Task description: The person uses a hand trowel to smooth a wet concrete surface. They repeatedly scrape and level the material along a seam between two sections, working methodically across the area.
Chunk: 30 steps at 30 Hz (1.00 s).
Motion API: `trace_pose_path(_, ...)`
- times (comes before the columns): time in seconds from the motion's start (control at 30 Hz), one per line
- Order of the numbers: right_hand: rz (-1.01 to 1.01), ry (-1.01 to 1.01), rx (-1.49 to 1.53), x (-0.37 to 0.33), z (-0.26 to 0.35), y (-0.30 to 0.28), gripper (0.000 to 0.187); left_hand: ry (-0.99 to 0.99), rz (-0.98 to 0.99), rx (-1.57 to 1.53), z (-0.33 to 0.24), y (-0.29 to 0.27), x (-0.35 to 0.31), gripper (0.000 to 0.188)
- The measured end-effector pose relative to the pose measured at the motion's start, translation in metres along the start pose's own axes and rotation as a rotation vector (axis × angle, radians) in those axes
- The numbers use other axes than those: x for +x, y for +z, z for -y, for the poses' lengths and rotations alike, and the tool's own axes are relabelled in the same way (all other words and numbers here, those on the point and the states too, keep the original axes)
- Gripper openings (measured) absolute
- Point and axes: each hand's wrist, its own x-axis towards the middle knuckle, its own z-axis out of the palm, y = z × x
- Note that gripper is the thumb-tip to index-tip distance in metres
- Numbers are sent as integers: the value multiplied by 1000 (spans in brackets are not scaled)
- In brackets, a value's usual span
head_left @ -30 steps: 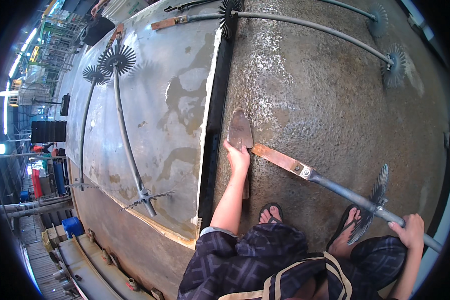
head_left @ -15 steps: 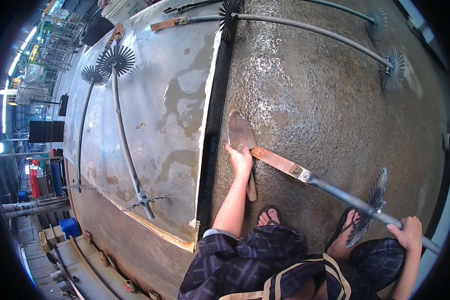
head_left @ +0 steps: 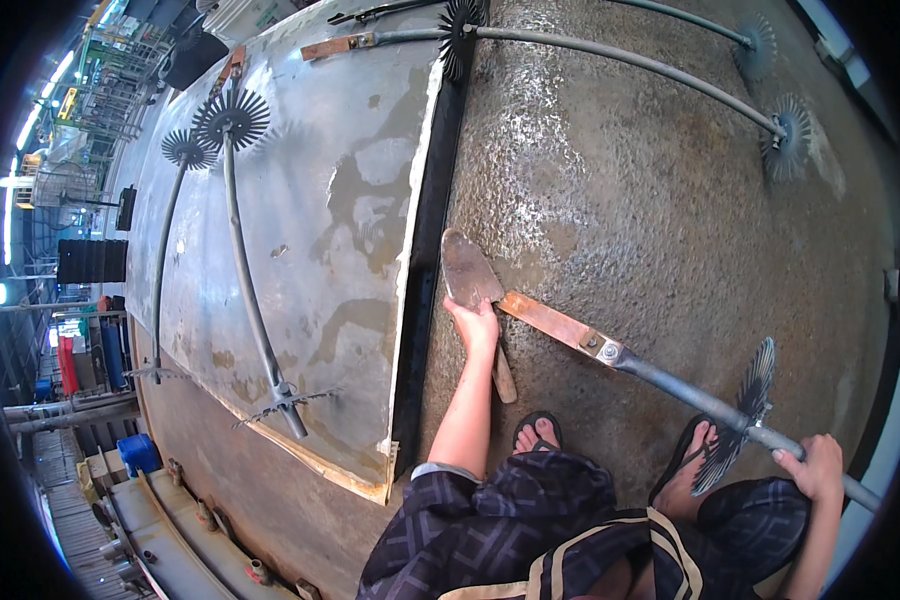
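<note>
In my left hand (head_left: 476, 325) is a trowel (head_left: 469, 268), gripped near the base of its blade. The brown, worn blade points up and left, and the wooden handle hangs below my wrist. Beside the blade's lower edge lies the end of a flat copper-coloured bar (head_left: 555, 322); contact there is hard to make out. That bar is bolted to a long grey metal rod (head_left: 675, 392), which slants down to the right. My right hand (head_left: 818, 468) is closed round the rod near its far right end, just past a slotted metal disc (head_left: 748, 405). The left fingertips are partly hidden.
Under my sandalled feet is a wet, rough concrete floor (head_left: 610, 200). A grey metal sheet (head_left: 320, 290) at left carries rods with slotted discs (head_left: 231, 120). Another rod (head_left: 610, 60) crosses at the top. A blue container (head_left: 139, 455) stands lower left.
The trowel in my left hand has shifted left and slightly down, its blade tipping further left. The copper bar end moved a little left too. My right hand stays in place.
</note>
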Motion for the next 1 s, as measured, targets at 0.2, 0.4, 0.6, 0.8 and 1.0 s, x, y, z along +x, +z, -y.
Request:
trace_pose_path(0.2,23,36,2,1,2,-2,66,-11,9,22,-11,-2,-9,69)
trace_pose_path(0.4,1,9,-11,-1,3,-2,65,-46,20,45,-15,-5,-15,70)
trace_pose_path(0.6,6,21,-15,-1,2,-1,65,3,10,72,-16,-5,-15,71)
trace_pose_path(0.8,14,16,-13,-2,-1,2,63,35,-11,49,-22,-7,-25,71)
trace_pose_path(1.0,14,36,3,-1,3,-2,65,-103,33,40,-32,-9,-20,72)
